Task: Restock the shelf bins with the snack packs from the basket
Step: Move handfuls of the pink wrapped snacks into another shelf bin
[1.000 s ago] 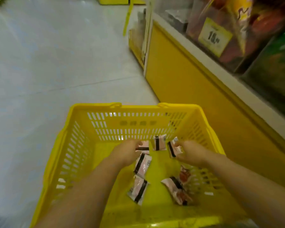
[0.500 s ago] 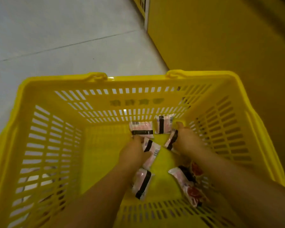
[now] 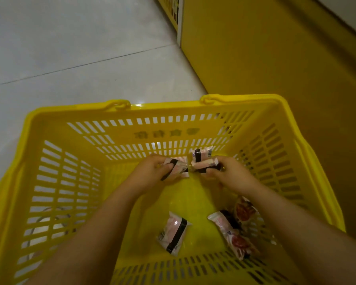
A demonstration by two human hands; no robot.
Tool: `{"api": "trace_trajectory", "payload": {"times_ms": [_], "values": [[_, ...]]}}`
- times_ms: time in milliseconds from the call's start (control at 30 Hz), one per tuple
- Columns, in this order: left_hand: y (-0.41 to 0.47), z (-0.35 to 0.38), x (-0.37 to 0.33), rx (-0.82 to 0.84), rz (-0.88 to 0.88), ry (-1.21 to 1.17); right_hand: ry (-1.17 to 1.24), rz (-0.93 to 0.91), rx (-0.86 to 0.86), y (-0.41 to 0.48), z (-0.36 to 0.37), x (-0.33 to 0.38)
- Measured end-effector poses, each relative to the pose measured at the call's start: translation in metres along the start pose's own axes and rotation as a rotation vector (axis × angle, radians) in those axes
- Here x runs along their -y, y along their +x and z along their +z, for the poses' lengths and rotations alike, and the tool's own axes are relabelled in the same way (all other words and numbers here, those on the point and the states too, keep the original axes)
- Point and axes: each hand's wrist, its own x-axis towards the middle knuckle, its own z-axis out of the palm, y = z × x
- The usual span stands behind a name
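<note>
A yellow slotted basket stands on the floor below me, and both my hands reach into its far end. My left hand grips a pink snack pack with a black band. My right hand grips another pink pack the same way. One more pack leans against the far wall just behind them. Loose on the basket floor lie a pink pack near the middle and two packs with red pictures at the right.
The yellow base panel of the shelf unit rises right beside the basket on the right. Pale floor tiles stretch away to the left and ahead. The shelf bins are out of view.
My head has tipped down and closer, so the bins left the view. Both hands moved to the far end and closed on one pack each, lifting them off the floor.
</note>
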Motion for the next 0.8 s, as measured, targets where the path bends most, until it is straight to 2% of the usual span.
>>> {"api": "trace_trajectory", "payload": {"times_ms": [133,200,267,333,400,533,633,700,800], "values": [[-0.006,-0.009,0.002,0.135,-0.175,-0.380,0.189,-0.002,0.093,-0.005,-0.007,0.009],[-0.005,-0.009,0.006,0.143,-0.247,-0.480,0.254,0.053,0.170,-0.007,-0.009,0.013],[-0.003,-0.007,0.011,0.068,-0.238,-0.417,0.308,0.073,0.200,-0.008,-0.009,0.016],[-0.001,-0.002,0.013,-0.024,-0.173,-0.281,0.308,0.048,0.130,-0.006,-0.006,0.016],[0.000,0.002,0.014,-0.030,-0.125,-0.227,0.264,0.069,0.035,-0.002,-0.004,0.015],[0.001,0.002,0.015,0.052,-0.135,-0.218,0.372,0.179,0.018,0.002,-0.006,0.016],[0.001,-0.006,0.017,0.169,-0.265,-0.319,0.347,0.241,0.111,0.004,-0.015,0.021],[0.000,-0.010,0.017,0.253,-0.345,-0.445,0.335,0.245,0.154,0.004,-0.021,0.025],[-0.004,-0.009,0.015,0.328,-0.343,-0.520,0.271,0.189,0.200,0.001,-0.028,0.033]]}}
